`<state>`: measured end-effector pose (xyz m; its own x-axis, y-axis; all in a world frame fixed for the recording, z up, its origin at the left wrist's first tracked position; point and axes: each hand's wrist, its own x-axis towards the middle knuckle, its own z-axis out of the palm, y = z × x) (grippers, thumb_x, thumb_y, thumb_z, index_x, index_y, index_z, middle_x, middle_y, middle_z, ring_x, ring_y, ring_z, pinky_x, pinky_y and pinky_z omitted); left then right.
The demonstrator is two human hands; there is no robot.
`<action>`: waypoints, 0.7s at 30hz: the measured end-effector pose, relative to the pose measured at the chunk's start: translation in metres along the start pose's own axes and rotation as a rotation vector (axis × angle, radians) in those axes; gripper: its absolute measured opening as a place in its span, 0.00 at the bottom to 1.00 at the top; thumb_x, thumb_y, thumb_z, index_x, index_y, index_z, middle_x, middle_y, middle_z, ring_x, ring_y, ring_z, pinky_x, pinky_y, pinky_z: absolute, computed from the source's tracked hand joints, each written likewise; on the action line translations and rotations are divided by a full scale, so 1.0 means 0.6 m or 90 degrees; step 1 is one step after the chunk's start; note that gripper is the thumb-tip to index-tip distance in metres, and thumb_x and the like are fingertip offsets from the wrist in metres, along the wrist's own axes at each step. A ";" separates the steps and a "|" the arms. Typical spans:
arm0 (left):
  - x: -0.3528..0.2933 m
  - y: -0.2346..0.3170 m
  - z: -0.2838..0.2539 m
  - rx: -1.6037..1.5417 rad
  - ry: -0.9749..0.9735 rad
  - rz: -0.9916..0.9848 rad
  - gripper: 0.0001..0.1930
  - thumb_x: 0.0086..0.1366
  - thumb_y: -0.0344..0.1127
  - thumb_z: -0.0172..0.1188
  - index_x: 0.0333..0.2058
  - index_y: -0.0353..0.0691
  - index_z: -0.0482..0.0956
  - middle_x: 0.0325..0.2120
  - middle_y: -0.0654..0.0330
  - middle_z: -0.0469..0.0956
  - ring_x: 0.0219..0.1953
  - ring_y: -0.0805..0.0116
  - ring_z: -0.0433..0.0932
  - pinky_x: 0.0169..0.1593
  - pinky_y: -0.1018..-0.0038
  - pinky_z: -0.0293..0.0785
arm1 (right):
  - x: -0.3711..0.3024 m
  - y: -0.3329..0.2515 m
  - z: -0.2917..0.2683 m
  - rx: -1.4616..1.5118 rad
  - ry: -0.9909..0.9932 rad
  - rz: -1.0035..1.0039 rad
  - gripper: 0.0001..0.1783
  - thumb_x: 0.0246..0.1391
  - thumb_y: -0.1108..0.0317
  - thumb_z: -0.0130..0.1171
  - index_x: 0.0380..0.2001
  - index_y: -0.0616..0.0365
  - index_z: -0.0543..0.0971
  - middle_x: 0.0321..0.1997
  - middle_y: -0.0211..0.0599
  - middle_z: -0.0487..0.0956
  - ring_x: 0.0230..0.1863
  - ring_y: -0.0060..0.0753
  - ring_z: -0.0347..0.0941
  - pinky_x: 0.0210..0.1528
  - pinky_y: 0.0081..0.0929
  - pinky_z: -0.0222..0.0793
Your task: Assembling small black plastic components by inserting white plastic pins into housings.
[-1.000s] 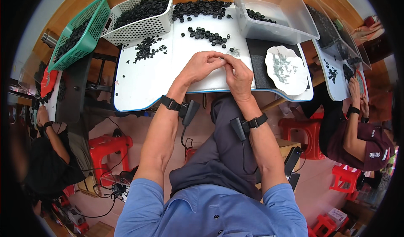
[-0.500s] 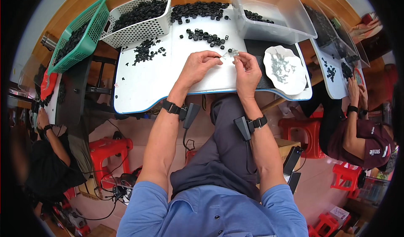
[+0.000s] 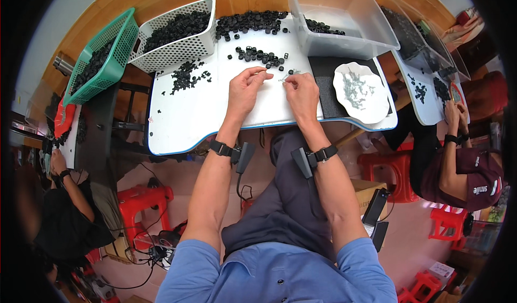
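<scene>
My left hand (image 3: 245, 91) is over the white worktable (image 3: 194, 114), thumb and fingertips pinched together; whatever is between them is too small to make out. To its right, my right hand (image 3: 302, 96) is also closed in a pinch, its contents hidden by the fingers. Just beyond the right fingertips lie small clear plastic pieces (image 3: 289, 77) and a small black part. Short black round caps (image 3: 258, 55) are scattered farther back from both hands. A white wavy-edged dish (image 3: 371, 113) of small clear pieces rests on a black mat to the right.
Small black parts (image 3: 184, 79) are heaped on the left side of the table. Behind them stand a white perforated basket (image 3: 177, 58) and a green basket (image 3: 110, 77). A clear plastic bin (image 3: 350, 43) occupies the back right. Other people work at both sides, near red stools (image 3: 142, 200).
The hands have moved slightly apart, the right one lower. Clear pieces seen between the fingertips before now show beyond the right fingertips. The whole view has shifted a little.
</scene>
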<state>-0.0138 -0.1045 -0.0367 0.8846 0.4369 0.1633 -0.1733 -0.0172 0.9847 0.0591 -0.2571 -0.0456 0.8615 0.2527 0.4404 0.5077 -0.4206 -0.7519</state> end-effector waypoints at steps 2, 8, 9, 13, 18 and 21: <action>0.001 0.002 0.001 -0.003 0.035 0.008 0.14 0.71 0.33 0.63 0.50 0.30 0.82 0.39 0.55 0.88 0.42 0.77 0.82 0.48 0.80 0.77 | 0.000 0.002 0.004 -0.016 0.009 -0.027 0.03 0.52 0.75 0.66 0.31 0.62 0.83 0.34 0.46 0.78 0.35 0.52 0.78 0.40 0.42 0.74; -0.005 -0.004 0.002 -0.007 0.043 0.031 0.14 0.71 0.32 0.65 0.51 0.30 0.82 0.39 0.57 0.86 0.43 0.74 0.83 0.49 0.78 0.77 | -0.006 -0.004 -0.001 -0.005 0.044 -0.065 0.02 0.57 0.76 0.61 0.33 0.62 0.79 0.34 0.49 0.79 0.36 0.54 0.79 0.39 0.44 0.74; -0.005 -0.005 0.002 0.014 0.036 0.018 0.14 0.69 0.29 0.65 0.51 0.30 0.82 0.40 0.57 0.86 0.43 0.74 0.83 0.48 0.78 0.78 | -0.007 -0.004 -0.004 0.019 0.047 -0.036 0.02 0.57 0.76 0.60 0.34 0.62 0.78 0.34 0.50 0.80 0.35 0.53 0.80 0.38 0.44 0.74; -0.007 -0.006 0.012 0.112 -0.020 -0.006 0.13 0.66 0.31 0.69 0.47 0.33 0.84 0.36 0.62 0.85 0.37 0.78 0.80 0.42 0.80 0.76 | -0.007 0.000 -0.008 0.029 0.048 -0.033 0.02 0.57 0.75 0.60 0.33 0.61 0.79 0.31 0.48 0.83 0.31 0.52 0.81 0.35 0.42 0.75; 0.000 0.002 0.020 0.244 -0.041 0.031 0.13 0.64 0.32 0.70 0.47 0.35 0.85 0.37 0.62 0.86 0.36 0.77 0.80 0.41 0.79 0.77 | -0.006 0.000 -0.009 0.110 0.032 0.006 0.03 0.56 0.76 0.61 0.34 0.61 0.81 0.32 0.46 0.83 0.31 0.50 0.81 0.35 0.39 0.76; 0.000 0.003 0.010 0.284 -0.009 0.080 0.13 0.64 0.32 0.70 0.46 0.34 0.85 0.36 0.60 0.86 0.34 0.76 0.81 0.40 0.77 0.78 | -0.001 -0.006 0.000 0.114 0.034 -0.024 0.04 0.55 0.76 0.61 0.34 0.61 0.82 0.33 0.46 0.83 0.32 0.49 0.82 0.36 0.38 0.76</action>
<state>-0.0118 -0.1098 -0.0343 0.8751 0.3940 0.2811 -0.0793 -0.4561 0.8864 0.0567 -0.2560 -0.0431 0.8433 0.2161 0.4922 0.5350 -0.2483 -0.8076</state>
